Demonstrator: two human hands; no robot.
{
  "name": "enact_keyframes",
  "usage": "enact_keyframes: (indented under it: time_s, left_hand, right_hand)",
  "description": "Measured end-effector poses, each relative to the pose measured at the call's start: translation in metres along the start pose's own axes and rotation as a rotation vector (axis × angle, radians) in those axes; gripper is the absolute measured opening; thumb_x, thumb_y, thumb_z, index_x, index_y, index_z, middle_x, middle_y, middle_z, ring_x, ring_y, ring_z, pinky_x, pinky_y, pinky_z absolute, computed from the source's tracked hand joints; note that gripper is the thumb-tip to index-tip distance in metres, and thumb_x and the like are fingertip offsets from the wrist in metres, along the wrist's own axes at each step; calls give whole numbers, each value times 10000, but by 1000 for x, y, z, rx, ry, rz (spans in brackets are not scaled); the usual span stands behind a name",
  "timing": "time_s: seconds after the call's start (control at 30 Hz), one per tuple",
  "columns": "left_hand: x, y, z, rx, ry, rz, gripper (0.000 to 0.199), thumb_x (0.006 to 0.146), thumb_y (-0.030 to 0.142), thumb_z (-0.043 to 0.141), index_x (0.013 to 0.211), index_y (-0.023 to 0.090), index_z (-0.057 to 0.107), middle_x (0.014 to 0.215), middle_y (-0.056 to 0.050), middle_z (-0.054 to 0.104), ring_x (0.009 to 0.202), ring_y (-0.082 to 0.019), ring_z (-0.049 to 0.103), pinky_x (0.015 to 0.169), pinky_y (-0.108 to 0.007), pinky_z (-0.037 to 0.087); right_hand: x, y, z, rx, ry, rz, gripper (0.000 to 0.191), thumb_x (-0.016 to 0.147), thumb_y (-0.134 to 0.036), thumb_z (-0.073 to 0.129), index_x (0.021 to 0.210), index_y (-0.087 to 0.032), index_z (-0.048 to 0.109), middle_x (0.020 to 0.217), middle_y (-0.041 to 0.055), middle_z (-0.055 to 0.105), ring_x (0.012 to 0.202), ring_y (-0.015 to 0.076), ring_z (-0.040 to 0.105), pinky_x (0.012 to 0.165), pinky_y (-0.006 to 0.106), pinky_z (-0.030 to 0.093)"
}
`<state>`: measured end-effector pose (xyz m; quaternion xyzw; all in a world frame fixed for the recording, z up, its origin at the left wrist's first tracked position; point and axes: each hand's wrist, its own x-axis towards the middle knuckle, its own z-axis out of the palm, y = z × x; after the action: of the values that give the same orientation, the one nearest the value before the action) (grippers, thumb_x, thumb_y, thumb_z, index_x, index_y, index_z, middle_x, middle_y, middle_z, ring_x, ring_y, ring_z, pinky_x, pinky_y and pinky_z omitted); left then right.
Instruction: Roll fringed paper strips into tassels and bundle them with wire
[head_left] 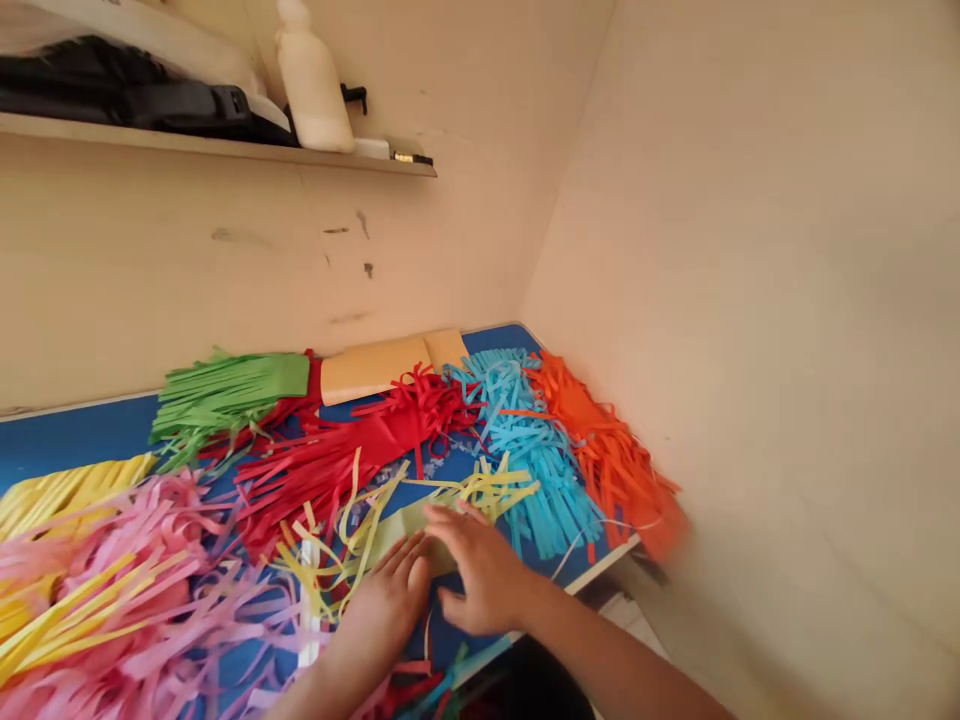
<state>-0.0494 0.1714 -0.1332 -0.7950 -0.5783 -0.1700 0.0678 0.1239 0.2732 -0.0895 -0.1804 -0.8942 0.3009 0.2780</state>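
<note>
A pale yellow fringed paper [405, 522] lies on the blue table [82, 430], its cut strips spreading to both sides. My left hand [390, 598] rests palm down on its near edge, fingers stretched and lying together. Beside it, my right hand [480, 570] is spread over the same paper, the thumb apart from the fingers. The fingertips of both hands are close together. Behind the hands lies red fringed paper [375, 440], and blue fringed paper [532, 450] is just beyond my right hand.
Orange fringe [607, 450] lies at the right edge. Green fringe [232, 390] and a tan folded sheet [375, 368] are by the wall. Pink [150, 600] and yellow fringes [82, 490] cover the left. A shelf [225, 148] above holds a white bottle [315, 90].
</note>
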Motion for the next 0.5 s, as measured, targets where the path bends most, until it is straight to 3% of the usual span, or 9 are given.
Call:
enact_keyframes:
  time_s: [0.07, 0.13, 0.23, 0.37, 0.5]
  left_hand:
    - [0, 0, -3, -26, -42, -46, 263, 912, 119, 406, 1062, 179, 614, 1148, -111, 721, 1153, -213, 647, 1024, -400, 520]
    - [-6, -6, -8, 2, -100, -108, 331, 881, 99, 417, 1142, 174, 605, 1181, -118, 714, 1155, -236, 648, 997, -429, 533]
    - [-27, -26, -18, 56, -209, -188, 475, 804, 58, 428, 1234, 163, 600, 1290, -136, 660, 1205, -276, 616, 996, -477, 515]
    - [-50, -49, -41, 103, -281, -319, 480, 744, 56, 458, 1139, 206, 687, 1279, -111, 671, 1192, -301, 619, 1018, -529, 453]
    - [-35, -38, -64, 54, -227, -371, 471, 714, 199, 613, 1171, 297, 671, 1282, -65, 674, 1236, -351, 558, 1036, -596, 352]
  right_hand:
    - [0, 4, 21, -149, -174, -58, 580, 805, -241, 586, 1363, -142, 463, 1246, 133, 665, 1138, 244, 622, 1119, 451, 314]
    - [1, 14, 31, -243, -203, -30, 394, 871, -171, 524, 1265, -168, 546, 1094, 88, 734, 995, 204, 679, 1068, 426, 342]
    - [1, 29, 28, -278, -223, -65, 221, 930, -141, 483, 1068, -209, 642, 993, 43, 759, 918, 165, 691, 967, 388, 361]
    - [4, 31, 18, -264, -236, -118, 174, 958, -194, 498, 984, -215, 669, 940, 28, 757, 894, 150, 674, 890, 358, 343]
    - [13, 24, 17, -285, -273, -163, 170, 940, -228, 518, 914, -206, 685, 852, 31, 739, 865, 167, 646, 844, 352, 334]
